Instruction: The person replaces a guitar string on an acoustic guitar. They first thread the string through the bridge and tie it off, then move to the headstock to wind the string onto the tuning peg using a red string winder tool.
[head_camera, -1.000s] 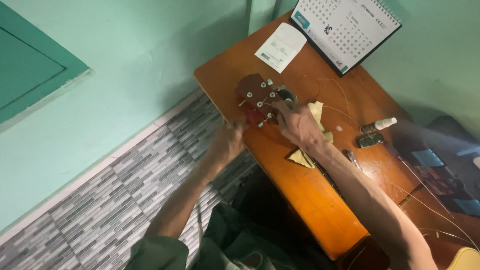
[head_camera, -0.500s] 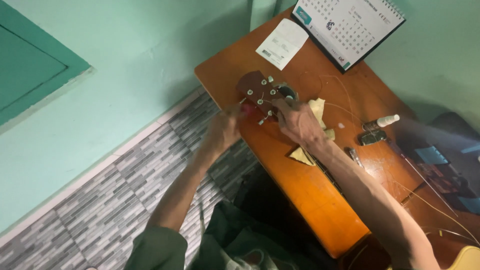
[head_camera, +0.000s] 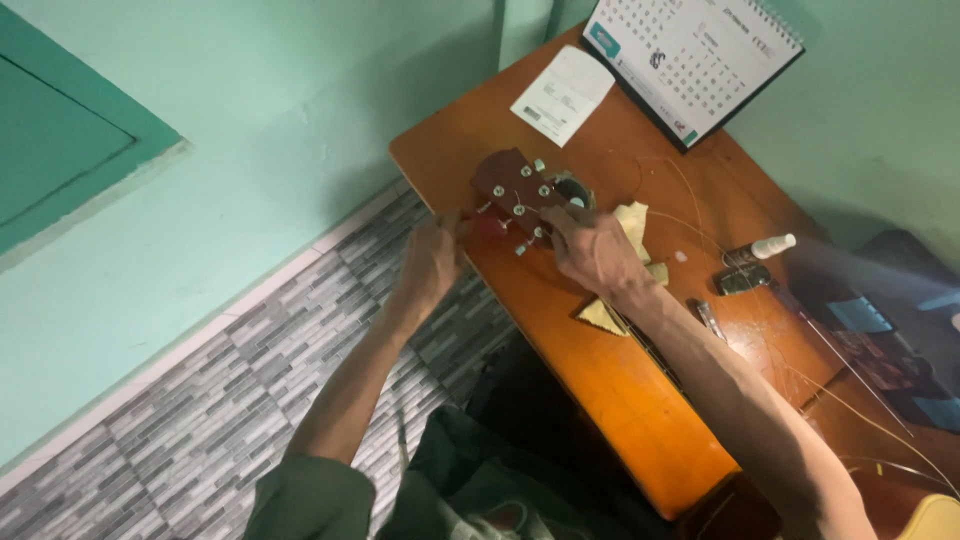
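The right hand (head_camera: 592, 252) is pressing flat on the guitar headstock (head_camera: 515, 193), steadying it while the left hand (head_camera: 432, 262) is pinching a tuning peg (head_camera: 481, 210) at its edge.

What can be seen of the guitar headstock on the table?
The guitar headstock is dark reddish-brown, glossy, wood by its look, with round silver tuning posts on its face and small pegs along both edges. It lies face up near the corner of the orange-brown table, pointing toward the wall. The right hand covers its neck end; the left hand touches a peg on its near edge. A yellowish cloth lies beside it.
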